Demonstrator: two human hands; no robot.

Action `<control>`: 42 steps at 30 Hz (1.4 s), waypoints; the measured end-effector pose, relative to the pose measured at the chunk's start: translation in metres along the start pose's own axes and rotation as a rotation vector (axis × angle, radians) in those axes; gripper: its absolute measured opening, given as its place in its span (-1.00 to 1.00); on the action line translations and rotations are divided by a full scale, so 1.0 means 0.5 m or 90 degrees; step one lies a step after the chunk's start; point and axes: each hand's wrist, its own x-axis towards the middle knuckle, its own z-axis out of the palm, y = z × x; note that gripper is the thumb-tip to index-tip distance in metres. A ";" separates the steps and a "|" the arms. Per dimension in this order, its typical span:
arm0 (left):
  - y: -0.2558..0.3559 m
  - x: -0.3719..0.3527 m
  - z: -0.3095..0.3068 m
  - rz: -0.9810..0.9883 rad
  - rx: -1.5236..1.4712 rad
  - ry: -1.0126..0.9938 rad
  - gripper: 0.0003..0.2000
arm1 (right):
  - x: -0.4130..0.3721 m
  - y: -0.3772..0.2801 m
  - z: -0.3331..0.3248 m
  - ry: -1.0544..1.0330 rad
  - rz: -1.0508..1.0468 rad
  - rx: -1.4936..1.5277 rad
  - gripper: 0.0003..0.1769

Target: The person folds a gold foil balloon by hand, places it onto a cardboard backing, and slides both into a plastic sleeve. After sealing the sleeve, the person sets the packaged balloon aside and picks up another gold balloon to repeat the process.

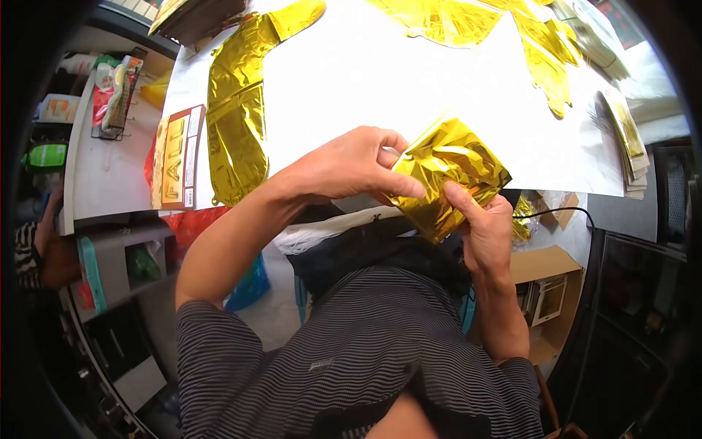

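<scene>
Between my two hands is a folded, crinkled gold foil balloon, held above the table's front edge. My left hand grips its left side, with the thumb lying on the foil and the other fingers partly hidden behind it. At the lower right, my right hand pinches it, thumb on top and fingers underneath. Flat on the white table lies a long uninflated gold foil piece, left of my hands. More flat gold foil is spread at the far right.
A printed box stands at the table's left edge, and a dark box sits at the back left. Stacked flat packets are at the right edge. Below is an open cardboard box, with a black cable beside it. Another person's arm shows far left.
</scene>
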 end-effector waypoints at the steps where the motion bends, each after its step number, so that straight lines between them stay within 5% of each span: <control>1: 0.000 -0.004 -0.003 -0.001 -0.001 0.001 -0.56 | 0.000 0.001 0.000 0.011 -0.016 0.010 -0.63; 10: -0.013 -0.006 -0.008 -0.011 0.048 0.006 -0.67 | -0.011 0.021 0.006 0.005 0.018 0.041 -0.62; 25: 0.001 0.006 -0.017 0.044 0.096 0.010 -0.57 | 0.000 0.032 0.013 0.023 -0.037 0.064 -0.63; 31: 0.014 -0.016 -0.046 -0.061 -0.076 0.034 -0.49 | 0.012 0.038 0.019 0.041 -0.068 0.063 -0.67; 42: -0.017 -0.038 -0.041 0.022 -0.081 0.017 -0.65 | 0.016 0.029 0.051 0.058 -0.145 -0.028 -0.63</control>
